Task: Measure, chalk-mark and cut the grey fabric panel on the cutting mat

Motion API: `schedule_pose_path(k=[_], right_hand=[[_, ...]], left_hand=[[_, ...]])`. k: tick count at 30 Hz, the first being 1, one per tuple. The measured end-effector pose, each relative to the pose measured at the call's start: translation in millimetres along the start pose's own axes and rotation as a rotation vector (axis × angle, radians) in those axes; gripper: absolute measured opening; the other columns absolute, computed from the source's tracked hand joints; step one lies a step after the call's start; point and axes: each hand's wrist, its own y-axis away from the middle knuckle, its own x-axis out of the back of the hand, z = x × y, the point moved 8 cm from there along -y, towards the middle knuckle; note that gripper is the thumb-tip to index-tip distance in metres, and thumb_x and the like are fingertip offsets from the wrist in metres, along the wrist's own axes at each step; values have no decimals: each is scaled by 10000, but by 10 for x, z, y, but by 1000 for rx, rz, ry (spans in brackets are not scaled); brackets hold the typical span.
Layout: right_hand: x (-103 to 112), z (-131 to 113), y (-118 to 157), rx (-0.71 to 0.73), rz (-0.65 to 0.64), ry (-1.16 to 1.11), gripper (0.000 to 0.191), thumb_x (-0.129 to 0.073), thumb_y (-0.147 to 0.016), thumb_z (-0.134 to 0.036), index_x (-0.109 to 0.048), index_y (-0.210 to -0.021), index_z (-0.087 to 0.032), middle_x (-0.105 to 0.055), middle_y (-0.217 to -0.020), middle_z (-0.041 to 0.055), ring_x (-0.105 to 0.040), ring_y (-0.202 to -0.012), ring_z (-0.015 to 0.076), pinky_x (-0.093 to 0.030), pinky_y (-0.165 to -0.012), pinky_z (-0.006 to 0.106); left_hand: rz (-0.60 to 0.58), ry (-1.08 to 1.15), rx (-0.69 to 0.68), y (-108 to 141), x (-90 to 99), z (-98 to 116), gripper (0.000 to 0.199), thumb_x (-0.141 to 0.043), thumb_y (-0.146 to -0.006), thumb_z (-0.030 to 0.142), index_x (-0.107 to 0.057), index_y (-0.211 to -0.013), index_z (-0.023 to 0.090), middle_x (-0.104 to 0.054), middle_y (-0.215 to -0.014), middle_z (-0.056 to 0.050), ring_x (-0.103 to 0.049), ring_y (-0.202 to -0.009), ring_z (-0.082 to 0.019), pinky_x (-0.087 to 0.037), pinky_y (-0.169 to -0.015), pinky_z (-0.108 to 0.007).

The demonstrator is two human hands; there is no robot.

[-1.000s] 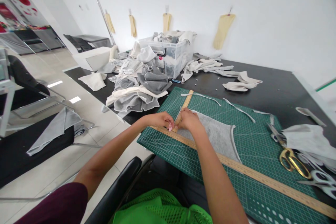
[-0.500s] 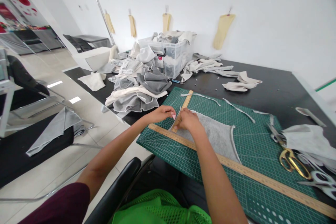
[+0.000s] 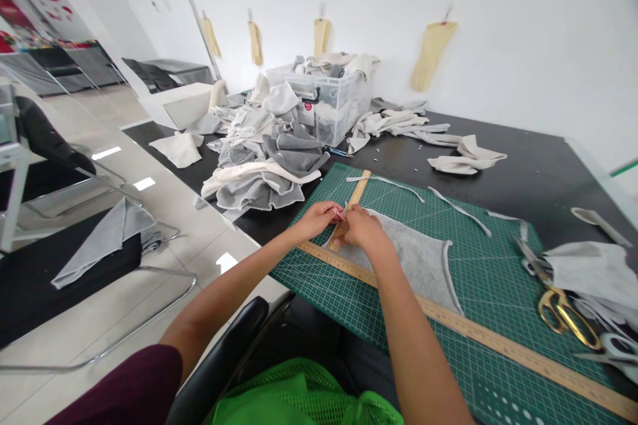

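My left hand (image 3: 323, 219) is closed in a pinch on a small pink piece (image 3: 341, 213) that looks like tailor's chalk, mostly hidden by the fingers. It is right by the left edge of a grey fabric piece (image 3: 411, 246). Beside it, my right hand (image 3: 363, 226) grips a short wooden ruler (image 3: 359, 187) with bent fingers, holding it down across that fabric edge. Below both hands a long wooden ruler (image 3: 463, 323) runs along the fabric's near edge. Everything here lies on a green cutting mat (image 3: 312, 285).
Gold-handled scissors (image 3: 568, 315) and white-handled scissors (image 3: 618, 348) lie at the right, near fabric scraps (image 3: 593, 269). Thin fabric strips (image 3: 461, 212) lie on the mat. Behind are a fabric pile (image 3: 264, 159) and a full clear plastic bin (image 3: 339, 103) on the black table (image 3: 528, 166).
My left hand has moved right, bringing the pink piece to the short ruler's edge beside my right hand. My right hand still holds the ruler down. The view has shifted slightly.
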Motion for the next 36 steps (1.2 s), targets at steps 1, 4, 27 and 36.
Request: schedule_pose_path(k=[1, 4, 27, 36], right_hand=[[-3, 4, -3, -3, 1, 0, 618, -863, -695, -419, -659, -1228, -181, -589, -1337, 156, -567, -1237, 325, -464, -948, 399], [-13, 12, -9, -9, 4, -3, 629, -867, -690, -418, -654, -1229, -174, -586, -1341, 161, -562, -1244, 331, -468, -952, 401], [58, -27, 67, -11, 8, -14, 607, -861, -694, -425, -656, -1205, -168, -584, -1335, 155, -565, -1246, 324, -482, -943, 402], [46, -20, 58, -11, 1, -20, 600, -852, -706, -431, -651, -1210, -175, -573, -1355, 158, -549, -1266, 327, -473, -957, 405]], left_hand=[[-3, -5, 5, 7, 13, -2, 398, -621, -931, 518, -684, -965, 127, -714, -913, -77, -686, -839, -163, -568, -829, -321], [-20, -40, 19, 17, 37, -1, 355, -611, -943, 480, -678, -961, 132, -708, -914, -67, -677, -834, -155, -565, -814, -308], [-27, -643, -202, 62, -10, 255, 111, -588, -908, 205, -696, -903, 179, -688, -882, -20, -612, -863, -170, -450, -826, -287], [-139, -727, -181, -36, -85, 319, 206, -527, -859, 110, -719, -817, 170, -695, -822, -35, -612, -807, -170, -445, -787, -277]])
